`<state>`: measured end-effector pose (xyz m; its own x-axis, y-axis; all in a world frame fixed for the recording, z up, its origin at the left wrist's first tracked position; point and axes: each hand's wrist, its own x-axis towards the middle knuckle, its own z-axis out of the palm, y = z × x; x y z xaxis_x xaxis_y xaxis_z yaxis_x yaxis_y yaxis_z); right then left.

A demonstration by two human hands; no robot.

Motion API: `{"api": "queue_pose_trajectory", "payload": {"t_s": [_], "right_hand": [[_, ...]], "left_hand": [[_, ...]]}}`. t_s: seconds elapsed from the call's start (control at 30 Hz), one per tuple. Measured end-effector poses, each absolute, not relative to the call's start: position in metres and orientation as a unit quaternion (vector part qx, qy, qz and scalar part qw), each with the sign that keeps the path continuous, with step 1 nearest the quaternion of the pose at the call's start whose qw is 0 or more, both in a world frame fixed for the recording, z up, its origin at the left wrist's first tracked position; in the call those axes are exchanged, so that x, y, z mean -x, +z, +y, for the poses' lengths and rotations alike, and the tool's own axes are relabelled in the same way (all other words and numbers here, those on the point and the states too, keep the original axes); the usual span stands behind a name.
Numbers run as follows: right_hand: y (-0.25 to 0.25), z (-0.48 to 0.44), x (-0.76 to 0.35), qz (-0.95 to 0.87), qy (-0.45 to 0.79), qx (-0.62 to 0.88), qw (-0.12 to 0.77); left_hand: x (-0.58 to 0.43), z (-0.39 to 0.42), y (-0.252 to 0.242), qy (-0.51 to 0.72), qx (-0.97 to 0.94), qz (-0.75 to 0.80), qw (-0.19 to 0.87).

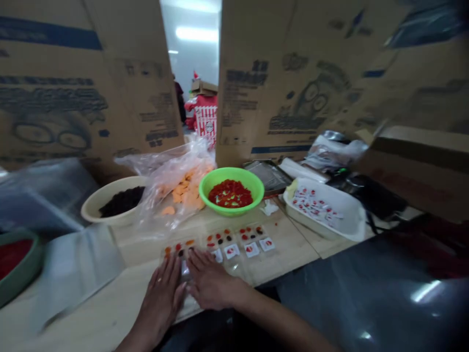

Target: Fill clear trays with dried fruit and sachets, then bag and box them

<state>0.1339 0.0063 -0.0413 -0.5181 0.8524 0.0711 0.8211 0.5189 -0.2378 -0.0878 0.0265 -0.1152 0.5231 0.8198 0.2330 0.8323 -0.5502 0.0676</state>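
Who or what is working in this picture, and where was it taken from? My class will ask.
There is no machine: these are a person's bare left hand and right hand, seen by a camera worn on their head, looking forward and down. On the pale table are a cream bowl of dark pieces, a clear bag of orange pieces, a lime-green bowl of red pieces and a white tub of printed packets. Clear trays with coloured pieces lie in front. Both hands lie flat over that row's left end; neither visibly grips anything.
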Motion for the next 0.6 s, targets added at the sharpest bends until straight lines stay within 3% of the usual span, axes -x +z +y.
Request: {"api": "queue_pose_trajectory", "payload": {"t_s": [0.17,0.33,0.43,0.6], "right_hand": [[0.002,0.014,-0.184,-0.831,0.083,0.524,0.166],[0.037,0.07,-0.256,-0.754,0.084,0.597,0.262],[0.051,0.117,-0.27,-0.75,0.062,0.616,0.231],[0.057,0.191,-0.201,-0.856,0.064,0.49,0.153]], "left_hand": [[0.068,0.03,-0.129,-0.102,0.893,-0.437,0.037],[0.044,0.03,-0.107,-0.096,0.889,-0.447,0.018],[0.047,0.024,-0.089,-0.133,0.876,-0.464,0.001],[0.088,0.026,-0.076,-0.256,0.789,-0.558,0.008]]}}
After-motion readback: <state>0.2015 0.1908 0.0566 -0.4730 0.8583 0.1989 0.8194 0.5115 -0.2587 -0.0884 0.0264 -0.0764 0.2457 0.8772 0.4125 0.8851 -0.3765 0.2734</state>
